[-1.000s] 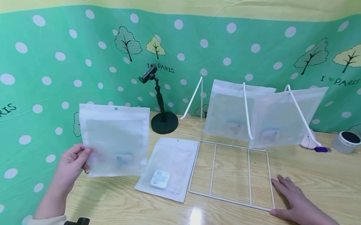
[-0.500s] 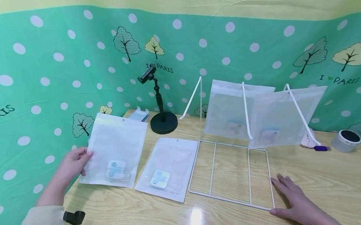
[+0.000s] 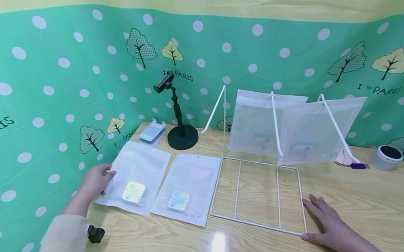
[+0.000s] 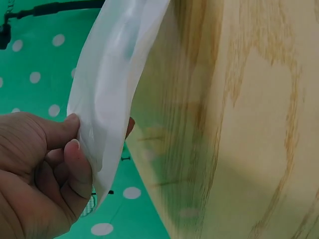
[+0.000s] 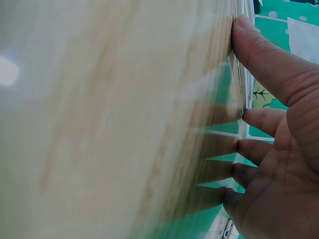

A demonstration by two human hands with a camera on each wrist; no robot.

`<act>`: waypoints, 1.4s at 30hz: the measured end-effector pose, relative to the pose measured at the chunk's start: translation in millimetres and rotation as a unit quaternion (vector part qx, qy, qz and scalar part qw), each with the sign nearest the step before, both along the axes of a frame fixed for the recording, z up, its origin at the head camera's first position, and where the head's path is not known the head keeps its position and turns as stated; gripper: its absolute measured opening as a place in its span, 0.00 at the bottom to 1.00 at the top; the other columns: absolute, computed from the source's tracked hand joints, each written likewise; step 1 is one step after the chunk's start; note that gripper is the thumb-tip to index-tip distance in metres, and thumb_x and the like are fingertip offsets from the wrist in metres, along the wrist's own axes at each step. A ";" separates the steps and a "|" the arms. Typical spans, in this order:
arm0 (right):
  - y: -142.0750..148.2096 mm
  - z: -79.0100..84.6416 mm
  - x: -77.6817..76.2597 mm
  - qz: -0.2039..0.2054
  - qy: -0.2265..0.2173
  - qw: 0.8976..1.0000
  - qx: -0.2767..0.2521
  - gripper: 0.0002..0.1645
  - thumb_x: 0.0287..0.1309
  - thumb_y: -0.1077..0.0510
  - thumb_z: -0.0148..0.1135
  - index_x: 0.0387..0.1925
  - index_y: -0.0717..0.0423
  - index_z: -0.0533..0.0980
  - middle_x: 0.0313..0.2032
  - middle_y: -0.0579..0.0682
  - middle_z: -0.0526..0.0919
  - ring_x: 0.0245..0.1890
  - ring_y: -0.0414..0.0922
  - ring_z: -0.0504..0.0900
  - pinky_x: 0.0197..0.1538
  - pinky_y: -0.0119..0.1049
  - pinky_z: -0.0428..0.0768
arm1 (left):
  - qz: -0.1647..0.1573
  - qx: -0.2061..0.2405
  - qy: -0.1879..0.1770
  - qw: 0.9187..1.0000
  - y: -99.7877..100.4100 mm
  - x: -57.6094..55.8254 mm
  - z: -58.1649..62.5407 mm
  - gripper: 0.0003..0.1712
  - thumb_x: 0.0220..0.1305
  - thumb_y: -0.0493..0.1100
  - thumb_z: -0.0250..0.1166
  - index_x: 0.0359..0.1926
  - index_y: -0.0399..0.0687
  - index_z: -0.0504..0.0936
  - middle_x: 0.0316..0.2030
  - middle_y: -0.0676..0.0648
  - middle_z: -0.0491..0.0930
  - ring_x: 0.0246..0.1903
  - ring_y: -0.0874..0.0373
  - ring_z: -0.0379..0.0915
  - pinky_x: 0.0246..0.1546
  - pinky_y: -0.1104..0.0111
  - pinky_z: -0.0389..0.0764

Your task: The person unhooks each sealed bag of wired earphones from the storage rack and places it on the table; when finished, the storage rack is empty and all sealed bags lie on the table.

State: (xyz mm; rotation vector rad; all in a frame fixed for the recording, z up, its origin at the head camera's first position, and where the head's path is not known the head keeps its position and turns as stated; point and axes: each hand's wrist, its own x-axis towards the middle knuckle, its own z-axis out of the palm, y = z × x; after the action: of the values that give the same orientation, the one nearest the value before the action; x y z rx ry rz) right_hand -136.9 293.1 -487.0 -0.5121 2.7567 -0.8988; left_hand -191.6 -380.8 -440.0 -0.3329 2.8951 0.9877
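My left hand [image 3: 95, 182] pinches the left edge of a white translucent pouch [image 3: 141, 158] at the table's left side. A small square with blue print shows near its bottom. In the left wrist view, thumb and fingers hold the bending edge of this pouch [image 4: 107, 99]. Just right of it lies a matching pouch [image 3: 196, 175], flat on the table. My right hand [image 3: 336, 231] rests with spread fingers at the right side of a white wire rack [image 3: 257, 225]. Its fingertips touch the tabletop in the right wrist view. Two more pouches, one left [image 3: 248, 122] and one right [image 3: 317, 135], hang from the rack's upper arms.
A black phone stand [image 3: 183, 138] stands behind the flat pouches, with a pale grey-blue item [image 3: 151, 132] beside it. At the back right are a whitish jar [image 3: 386, 158] with a dark top and a purple-capped object [image 3: 358, 166]. A dotted green curtain [image 3: 55, 76] borders the table.
My left hand has lowered the pouch from a raised, upright position onto the table beside the other one, moving it right. The grey-blue item behind came into view. My right hand stayed put.
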 end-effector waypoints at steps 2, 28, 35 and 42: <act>-0.3 -0.2 0.0 -0.001 -0.001 1.000 0.002 0.59 0.46 0.37 0.72 0.71 0.62 0.58 0.71 0.73 0.48 0.69 0.74 0.41 0.61 0.76 0.47 | 0.003 -0.009 -0.008 1.000 1.8 -3.9 -2.2 0.25 0.74 0.41 0.52 0.63 0.27 0.65 0.53 0.22 0.71 0.23 0.52 0.74 0.20 0.63 0.81; -1.6 4.2 1.2 -0.002 -0.009 1.000 -0.005 0.59 0.46 0.38 0.72 0.71 0.63 0.58 0.70 0.74 0.48 0.69 0.74 0.40 0.61 0.77 0.47 | 0.027 -0.114 -0.025 0.993 20.6 -17.5 -6.5 0.20 0.72 0.40 0.56 0.57 0.28 0.71 0.35 0.34 0.78 0.21 0.52 0.74 0.22 0.63 0.77; -1.6 3.1 0.8 -0.005 -0.010 1.000 -0.004 0.59 0.46 0.37 0.72 0.71 0.63 0.58 0.71 0.73 0.48 0.70 0.74 0.40 0.61 0.77 0.47 | 0.015 -0.175 0.008 0.984 18.5 -19.4 -11.4 0.17 0.68 0.38 0.59 0.52 0.29 0.75 0.42 0.29 0.79 0.37 0.40 0.77 0.36 0.53 0.78; -1.6 3.8 0.7 -0.005 -0.013 1.000 -0.006 0.60 0.46 0.38 0.72 0.71 0.63 0.58 0.71 0.73 0.48 0.70 0.74 0.39 0.60 0.77 0.47 | 0.016 -0.209 0.035 0.977 23.4 -15.7 -10.1 0.18 0.67 0.40 0.59 0.52 0.31 0.75 0.42 0.31 0.81 0.38 0.38 0.78 0.34 0.50 0.79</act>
State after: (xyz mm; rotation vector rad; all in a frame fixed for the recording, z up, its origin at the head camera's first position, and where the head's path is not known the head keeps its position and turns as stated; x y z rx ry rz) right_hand -136.3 291.5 -483.2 -0.4869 2.7340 -0.9195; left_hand -207.2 -357.3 -450.1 -0.3707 3.1550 0.3887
